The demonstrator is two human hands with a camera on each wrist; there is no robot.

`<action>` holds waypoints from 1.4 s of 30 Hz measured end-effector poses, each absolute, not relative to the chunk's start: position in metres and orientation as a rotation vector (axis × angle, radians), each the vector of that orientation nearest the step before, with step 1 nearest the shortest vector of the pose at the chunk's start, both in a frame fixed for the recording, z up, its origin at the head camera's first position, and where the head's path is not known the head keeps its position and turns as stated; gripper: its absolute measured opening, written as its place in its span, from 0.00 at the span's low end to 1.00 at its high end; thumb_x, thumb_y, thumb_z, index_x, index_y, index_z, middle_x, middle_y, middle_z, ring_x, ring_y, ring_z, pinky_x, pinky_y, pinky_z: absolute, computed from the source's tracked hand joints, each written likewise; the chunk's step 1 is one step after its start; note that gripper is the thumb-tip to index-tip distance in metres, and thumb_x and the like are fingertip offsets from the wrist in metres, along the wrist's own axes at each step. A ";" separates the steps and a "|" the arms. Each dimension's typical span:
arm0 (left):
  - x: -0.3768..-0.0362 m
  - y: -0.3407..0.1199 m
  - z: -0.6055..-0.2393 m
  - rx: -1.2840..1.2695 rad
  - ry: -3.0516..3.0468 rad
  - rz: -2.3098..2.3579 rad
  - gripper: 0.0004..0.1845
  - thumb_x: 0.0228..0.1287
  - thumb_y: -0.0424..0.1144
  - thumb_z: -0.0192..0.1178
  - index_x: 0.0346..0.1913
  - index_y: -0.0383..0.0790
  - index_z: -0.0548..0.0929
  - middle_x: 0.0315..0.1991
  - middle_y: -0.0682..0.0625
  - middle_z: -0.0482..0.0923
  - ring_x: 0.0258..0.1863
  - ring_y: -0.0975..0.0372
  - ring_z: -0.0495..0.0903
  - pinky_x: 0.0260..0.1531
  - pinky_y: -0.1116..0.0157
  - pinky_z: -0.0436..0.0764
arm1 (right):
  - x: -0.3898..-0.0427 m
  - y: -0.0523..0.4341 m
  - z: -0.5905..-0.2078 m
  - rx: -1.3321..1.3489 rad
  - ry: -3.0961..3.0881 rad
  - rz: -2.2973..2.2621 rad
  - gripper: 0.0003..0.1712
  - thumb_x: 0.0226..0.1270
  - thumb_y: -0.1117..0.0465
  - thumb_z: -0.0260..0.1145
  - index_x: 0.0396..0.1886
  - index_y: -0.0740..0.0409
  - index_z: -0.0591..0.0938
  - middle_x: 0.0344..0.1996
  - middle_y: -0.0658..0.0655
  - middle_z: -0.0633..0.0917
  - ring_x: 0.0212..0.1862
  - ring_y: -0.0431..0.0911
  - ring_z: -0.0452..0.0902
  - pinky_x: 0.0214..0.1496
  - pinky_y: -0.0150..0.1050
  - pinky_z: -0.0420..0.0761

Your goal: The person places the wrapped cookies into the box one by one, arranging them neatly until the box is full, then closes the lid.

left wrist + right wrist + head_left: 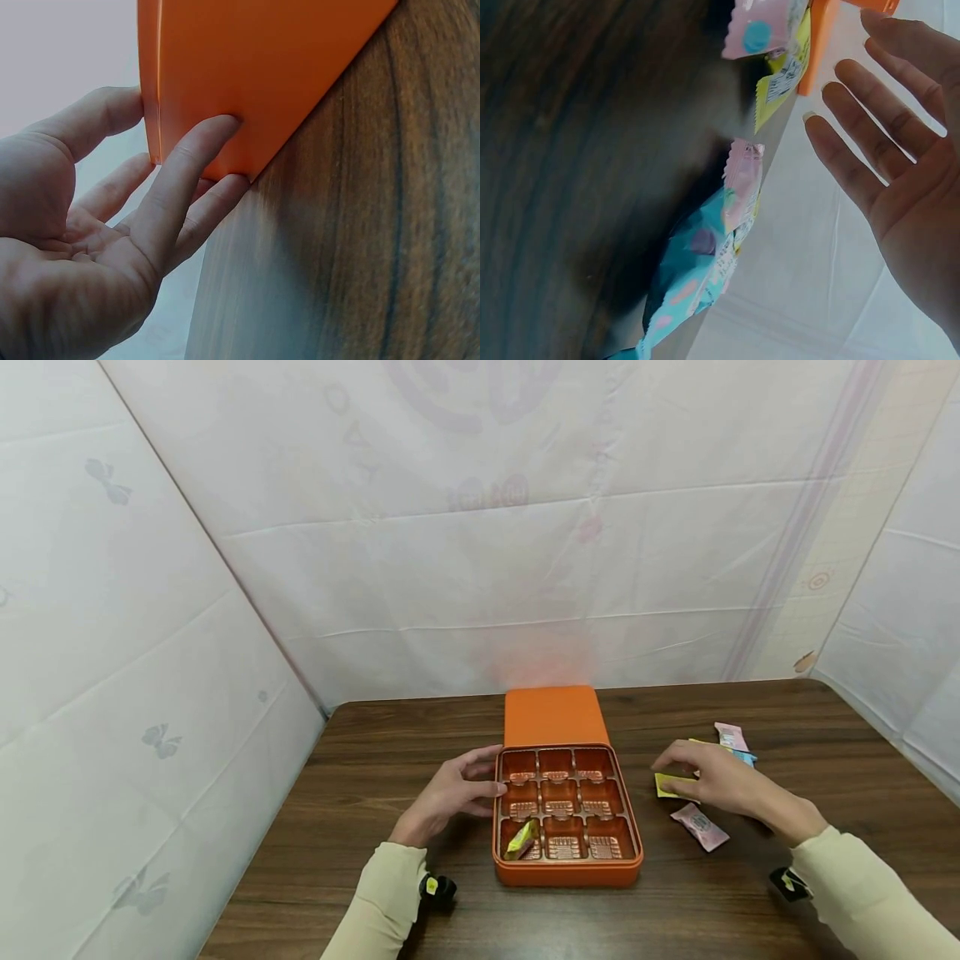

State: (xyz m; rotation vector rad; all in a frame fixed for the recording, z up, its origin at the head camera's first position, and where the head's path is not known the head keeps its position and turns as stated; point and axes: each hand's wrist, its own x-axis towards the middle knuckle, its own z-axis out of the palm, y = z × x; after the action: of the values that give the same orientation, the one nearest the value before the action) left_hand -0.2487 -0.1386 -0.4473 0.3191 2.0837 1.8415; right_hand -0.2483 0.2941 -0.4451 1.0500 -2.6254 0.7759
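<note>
Orange box (pixel 566 872) sits nearest on the wooden table (pixel 375 777), one yellow packet (pixel 521 841) in its front-left compartment. Left hand (pixel 450 793) presses relaxed fingers against its left wall. Right hand (pixel 712 781), fingers straight, hovers over yellow sachet (pixel 666 787), beside pink sachet (pixel 699 826).

The dark wood-grain table (pixel 360 760) carries an orange nine-compartment box (pixel 566 864) near its front edge, with pastel snack sachets (pixel 699 825) scattered toward its right edge.
</note>
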 end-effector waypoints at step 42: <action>-0.248 -0.138 -0.446 0.328 2.071 1.835 0.37 0.72 0.31 0.70 0.81 0.41 0.69 0.71 0.33 0.74 0.55 0.46 0.87 0.45 0.47 0.90 | -0.254 0.300 -0.452 0.995 -2.741 0.690 0.18 0.57 0.79 0.73 0.45 0.59 0.87 0.40 0.50 0.87 0.41 0.47 0.86 0.41 0.46 0.87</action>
State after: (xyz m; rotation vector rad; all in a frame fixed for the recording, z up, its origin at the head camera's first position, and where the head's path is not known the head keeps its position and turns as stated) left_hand -0.2481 -0.1385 -0.4458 0.3284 2.0714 1.8345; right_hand -0.2542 0.3003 -0.4524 0.9953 -2.7407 0.6899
